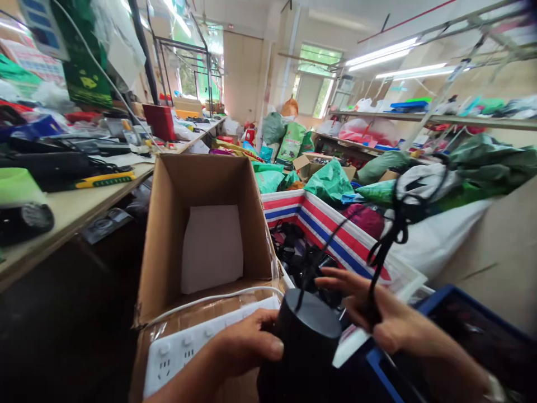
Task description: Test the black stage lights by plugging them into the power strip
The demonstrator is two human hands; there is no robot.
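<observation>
Left hand [245,342] clenched around a matte black cylinder [308,330] at the near edge of an open cardboard box [201,224]; right hand [380,305] grasps a looped black cord [388,240] between its fingers. The stiff, smooth body looks light and is best held round its middle. A white power strip [180,347] lies on the box; no writing is legible.

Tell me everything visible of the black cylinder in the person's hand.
The black cylinder is matte, with a flat round top, and looks like plastic; its lower end runs out of view. It stands slightly tilted above the cardboard box flap. The left hand grips its side; a thin black cord rises from its top.
</observation>
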